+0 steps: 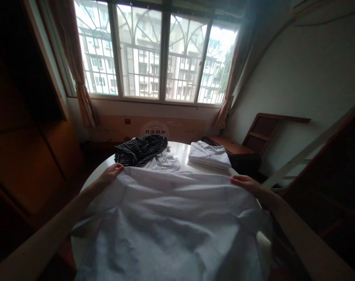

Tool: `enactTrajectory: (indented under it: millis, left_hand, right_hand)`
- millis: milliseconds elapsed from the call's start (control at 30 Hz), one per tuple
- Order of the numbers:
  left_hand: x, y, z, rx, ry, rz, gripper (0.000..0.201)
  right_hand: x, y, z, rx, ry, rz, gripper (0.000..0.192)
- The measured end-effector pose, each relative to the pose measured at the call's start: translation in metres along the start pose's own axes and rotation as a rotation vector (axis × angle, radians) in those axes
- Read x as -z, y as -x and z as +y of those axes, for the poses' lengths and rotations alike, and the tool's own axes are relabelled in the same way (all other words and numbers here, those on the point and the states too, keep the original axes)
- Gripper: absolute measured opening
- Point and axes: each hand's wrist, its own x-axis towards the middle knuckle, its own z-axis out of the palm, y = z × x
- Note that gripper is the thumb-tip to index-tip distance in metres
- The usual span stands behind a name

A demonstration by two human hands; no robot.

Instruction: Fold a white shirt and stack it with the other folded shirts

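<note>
White shirt [171, 218] apparently lengthwise toward viewer

Daylight enters only through the barred window [156, 54] at the back, which is overexposed to near white, while the room stays dim and the wooden wardrobe [25, 148] on the left sinks into deep shadow. The pale shirt [171, 222] looks bluish-grey with soft fold shadows. Straight lines bow towards the edges, and the detail is soft and grainy.

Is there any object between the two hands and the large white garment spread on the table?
Nothing visible: the left hand and right hand both already touch the far edge of the large white garment.
</note>
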Motion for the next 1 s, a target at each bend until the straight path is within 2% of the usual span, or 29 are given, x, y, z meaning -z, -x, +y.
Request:
enactTrajectory:
  millis: [67, 133, 267, 367, 467, 600, 733, 933, 1000]
  left_hand:
    - [0.009, -0.004, 0.002, 0.05, 0.124, -0.033, 0.039]
    - [0.014, -0.007, -0.001, 0.045, 0.09, -0.052, 0.04]
    - [0.017, -0.006, -0.017, -0.011, -0.24, -0.022, 0.036]
    - [0.02, 0.003, -0.029, 0.043, -0.329, -0.12, 0.037]
    - [0.027, 0.015, -0.035, 0.008, -0.38, -0.198, 0.036]
    - [0.038, 0.032, -0.038, -0.026, -0.465, -0.239, 0.029]
    - [0.043, 0.043, -0.042, 0.011, -0.514, -0.223, 0.023]
    - [0.04, 0.041, -0.043, 0.0, -0.513, -0.134, 0.022]
    - [0.04, 0.037, -0.039, 0.003, -0.522, -0.065, 0.018]
  right_hand:
    - [0.006, 0.007, -0.01, 0.039, -0.115, 0.12, 0.047]
    - [0.009, 0.008, -0.012, 0.066, -0.106, 0.154, 0.046]
    - [0.008, -0.003, 0.009, -0.043, 0.082, -0.064, 0.056]
    - [0.009, -0.003, 0.034, -0.14, 0.192, -0.223, 0.056]
    - [0.016, 0.009, 0.051, -0.151, 0.259, -0.296, 0.047]
    - [0.023, 0.028, 0.058, -0.165, 0.269, -0.341, 0.038]
    - [0.019, 0.035, 0.06, -0.095, 0.21, -0.207, 0.04]
    - [0.02, 0.034, 0.051, -0.056, 0.057, 0.101, 0.051]
    - [0.024, 0.037, 0.041, -0.046, 0.016, 0.099, 0.047]
